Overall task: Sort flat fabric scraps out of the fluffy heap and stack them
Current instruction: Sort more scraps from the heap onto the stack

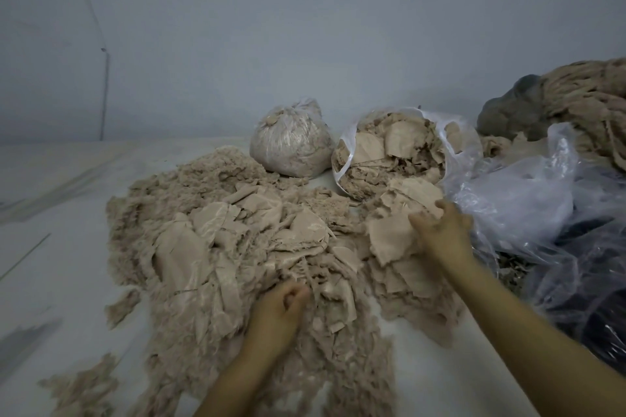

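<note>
The person is in the middle of sorting. The fluffy heap [189, 247], beige fibre mixed with flat scraps, spreads over the white tabletop [50, 281] from about nine o'clock to the centre. The stack of flat scraps [399, 267] lies just beside it, toward three o'clock of centre.

The left hand [281, 311] sits at six o'clock on the near edge of the heap, its fingers [296, 293] curled into the frayed material, apparently pinching a scrap; exactly which piece cannot be told. The right hand [440, 230] is over the far part of the stack at about two o'clock, its fingers bent onto the top scrap [389, 234], seemingly laying it down or pressing it flat.

The next move likely calls for drawing the left hand's piece free of the clinging fluff without dragging fibre along, then carrying it across to the stack.

Behind, at twelve o'clock, stand a tied bag of fibre [291, 142] and an open bag of scraps [396, 149]; loose clear plastic [518, 200] lies at three o'clock.

No brand, label or writing can be read anywhere.
</note>
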